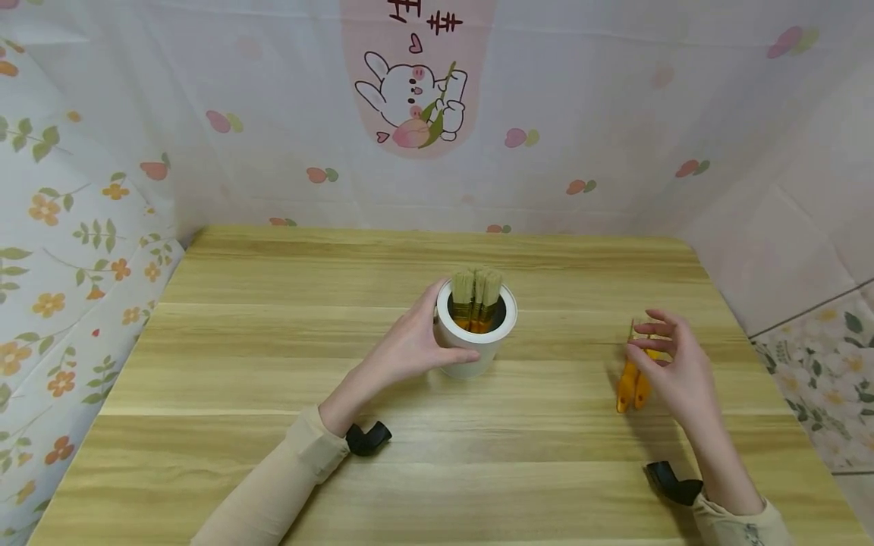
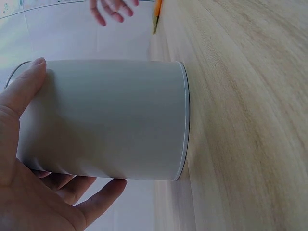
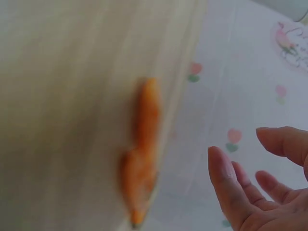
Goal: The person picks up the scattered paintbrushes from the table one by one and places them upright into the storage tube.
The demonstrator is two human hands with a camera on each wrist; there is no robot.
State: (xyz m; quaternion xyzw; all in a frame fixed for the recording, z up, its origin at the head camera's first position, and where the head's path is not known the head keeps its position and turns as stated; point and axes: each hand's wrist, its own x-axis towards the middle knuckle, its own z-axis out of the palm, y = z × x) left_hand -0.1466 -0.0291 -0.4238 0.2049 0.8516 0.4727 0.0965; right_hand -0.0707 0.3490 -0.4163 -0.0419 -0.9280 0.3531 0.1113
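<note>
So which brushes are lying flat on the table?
The orange-handled brushes beside the right hand; the other brushes stand upright in the white cup.

Cup (image 1: 473, 349): plain white outside, dark inside, seen pale grey-white in the left wrist view (image 2: 106, 118).
Brushes in cup (image 1: 476, 292): olive-tan bristles, orange handles glimpsed below.
Brushes on table (image 1: 631, 383): bright orange handles, shown as a blurred orange streak in the right wrist view (image 3: 142, 154).
Table (image 1: 273, 318): light wood, banded in yellow-tan and paler stripes.
Back cloth (image 1: 614, 114): white, dotted with pink peaches and green leaves; a pink panel is printed with a white rabbit outlined in dark red.
Side cloth (image 1: 61, 250): white, patterned with orange flowers and green sprigs.
Sleeves (image 1: 287, 478): beige.
Wrist mounts (image 1: 367, 438): black.
</note>
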